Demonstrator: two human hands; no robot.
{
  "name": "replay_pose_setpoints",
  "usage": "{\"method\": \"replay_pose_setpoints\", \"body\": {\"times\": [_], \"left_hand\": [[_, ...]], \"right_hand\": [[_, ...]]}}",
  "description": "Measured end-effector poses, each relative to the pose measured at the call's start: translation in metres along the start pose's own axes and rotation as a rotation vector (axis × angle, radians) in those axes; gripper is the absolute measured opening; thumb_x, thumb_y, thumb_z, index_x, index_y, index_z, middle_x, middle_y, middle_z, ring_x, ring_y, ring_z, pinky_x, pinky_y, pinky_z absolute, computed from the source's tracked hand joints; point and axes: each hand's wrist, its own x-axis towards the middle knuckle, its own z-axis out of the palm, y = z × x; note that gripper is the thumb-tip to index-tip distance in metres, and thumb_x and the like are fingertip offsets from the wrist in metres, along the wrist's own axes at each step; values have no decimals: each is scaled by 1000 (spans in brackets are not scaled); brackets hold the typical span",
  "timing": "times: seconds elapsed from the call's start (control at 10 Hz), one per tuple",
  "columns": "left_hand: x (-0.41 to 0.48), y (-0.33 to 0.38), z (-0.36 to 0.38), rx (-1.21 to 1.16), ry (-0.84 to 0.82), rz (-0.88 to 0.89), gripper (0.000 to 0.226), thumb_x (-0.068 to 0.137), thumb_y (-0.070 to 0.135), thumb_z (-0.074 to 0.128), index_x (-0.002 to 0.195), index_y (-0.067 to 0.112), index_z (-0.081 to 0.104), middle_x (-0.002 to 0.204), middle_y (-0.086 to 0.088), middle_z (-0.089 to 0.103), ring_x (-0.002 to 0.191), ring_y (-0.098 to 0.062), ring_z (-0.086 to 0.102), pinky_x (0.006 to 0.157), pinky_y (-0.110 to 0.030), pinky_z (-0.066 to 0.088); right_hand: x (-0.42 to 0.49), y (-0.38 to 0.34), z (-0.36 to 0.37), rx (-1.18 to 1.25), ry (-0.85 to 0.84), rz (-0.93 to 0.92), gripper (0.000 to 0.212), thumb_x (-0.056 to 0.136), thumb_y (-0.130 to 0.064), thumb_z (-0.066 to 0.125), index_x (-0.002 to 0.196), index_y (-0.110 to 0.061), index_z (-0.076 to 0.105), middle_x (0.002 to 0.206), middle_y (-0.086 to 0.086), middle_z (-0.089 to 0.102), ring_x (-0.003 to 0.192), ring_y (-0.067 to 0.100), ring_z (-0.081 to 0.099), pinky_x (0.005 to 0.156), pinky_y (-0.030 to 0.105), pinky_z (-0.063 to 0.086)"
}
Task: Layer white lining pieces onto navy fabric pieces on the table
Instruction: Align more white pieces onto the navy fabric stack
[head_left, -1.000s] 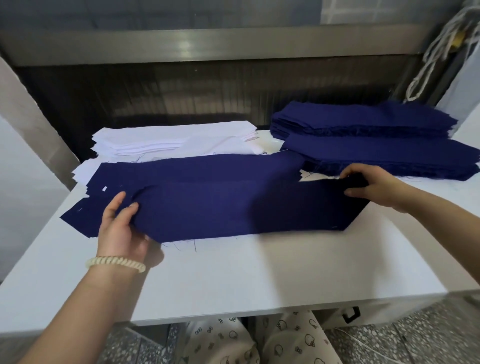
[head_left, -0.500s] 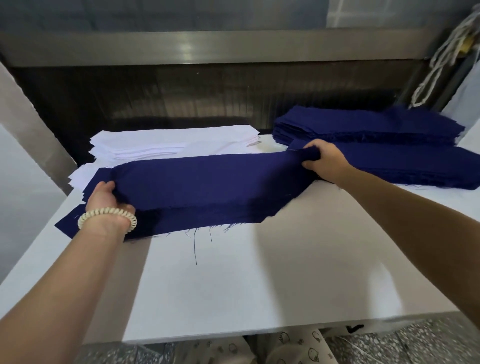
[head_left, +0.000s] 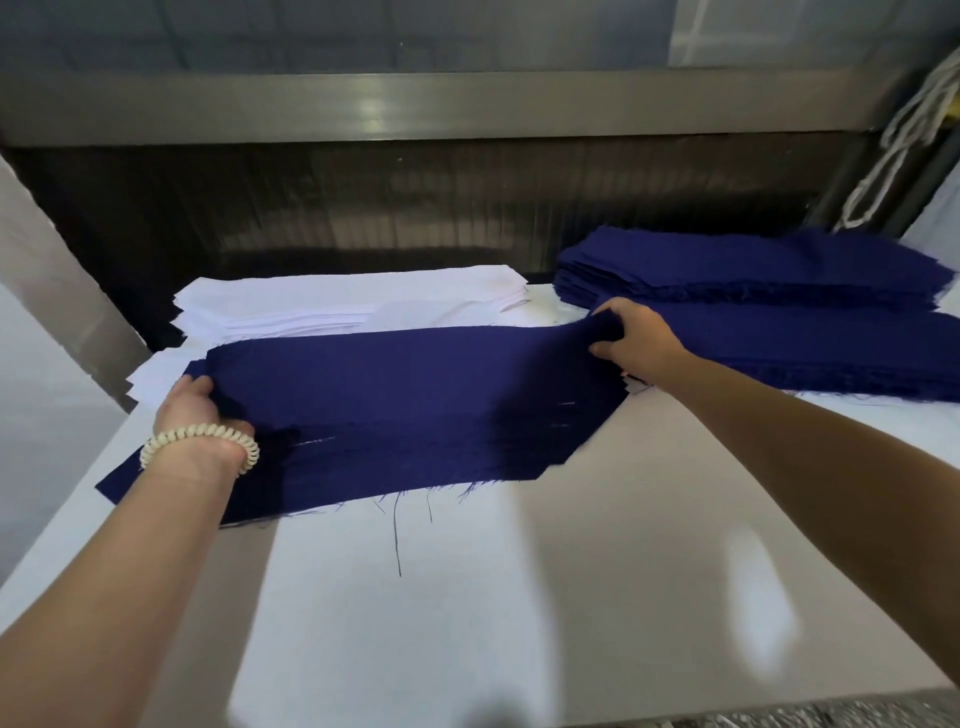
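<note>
Navy piece (head_left: 415, 395) stretched across ctr of frame, just above a spread of more navy layers (head_left: 337, 467) on the white desk (head_left: 519, 597). Left hand (head_left: 189, 405), mid-left: fingers (head_left: 200, 384) curled round its left end, tips hidden in cloth. Right hand (head_left: 631, 338), right of ctr: fingers (head_left: 613, 314) and thumb pinching the bunched right end. White lining stack (head_left: 353, 301) sits upper left behind it. Navy stacks (head_left: 779, 291) are upper right.

Risks, my read:
- Right end is scrunched, so dropped as is it prob. lands creased and lining won't lie flat on it.
- Uneven pull btw hands means the piece goes down skewed vs layers below.
- Left wrist w/ bracelet (head_left: 202, 441) lies over the lower layers, so dragging could shift them.
- Loose threads (head_left: 397, 530) at near edge may snag.
</note>
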Motion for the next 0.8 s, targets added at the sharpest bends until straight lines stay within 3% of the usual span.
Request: {"method": "replay_pose_setpoints", "body": {"times": [0.1,0.2,0.3,0.4,0.5,0.6,0.7,0.8], "left_hand": [[-5,4,2,-53,48,-30,42,99,21,40,141,22,41,133,14,49,93,1,50,72,-8,40],[-12,-1,-4,26,92,24,44,96,21,48,139,20,41,133,3,50,103,-12,53,80,-21,43],[-37,-9,0,72,246,130,51,89,16,57,135,26,38,133,0,48,98,-13,50,89,-24,44],[-62,-15,7,110,305,135,56,87,18,58,137,25,33,128,-2,46,97,-15,45,88,-26,37],[-82,-22,14,147,302,99,62,85,17,60,140,21,32,113,0,47,96,-18,46,87,-26,36],[-96,-32,18,141,256,2,61,83,14,61,139,18,38,117,-3,55,105,-22,56,92,-34,44],[-107,-47,24,134,175,-100,55,82,12,59,135,15,44,117,-8,57,94,-20,57,78,-31,46],[-121,-65,38,82,84,-109,53,85,6,55,135,14,43,109,-7,55,71,-10,48,62,-21,39]], "right_hand": [[2,1,5,-12,-24,28,34,87,-13,64,117,-18,48,103,6,55,75,21,57,45,26,46],[1,5,8,-49,-26,48,39,89,-18,63,122,-21,43,100,4,53,66,16,56,39,22,44],[-1,8,11,-72,14,15,44,88,-15,62,125,-22,40,109,7,53,73,16,54,50,25,45],[-5,8,12,-81,88,-31,47,87,-10,61,128,-22,40,120,6,52,100,22,53,65,31,46],[-11,9,10,-82,191,-51,41,88,-15,59,125,-23,43,111,-1,51,90,20,54,65,35,48],[-14,13,3,-87,315,-44,25,90,-19,55,114,-21,50,90,-5,51,76,16,51,61,29,38],[-15,20,-9,-133,346,-17,18,90,-16,52,107,-18,55,95,1,54,77,18,50,64,30,35],[-20,31,-20,-251,289,14,22,90,-17,54,113,-16,56,111,7,51,80,22,50,66,32,36]]}}
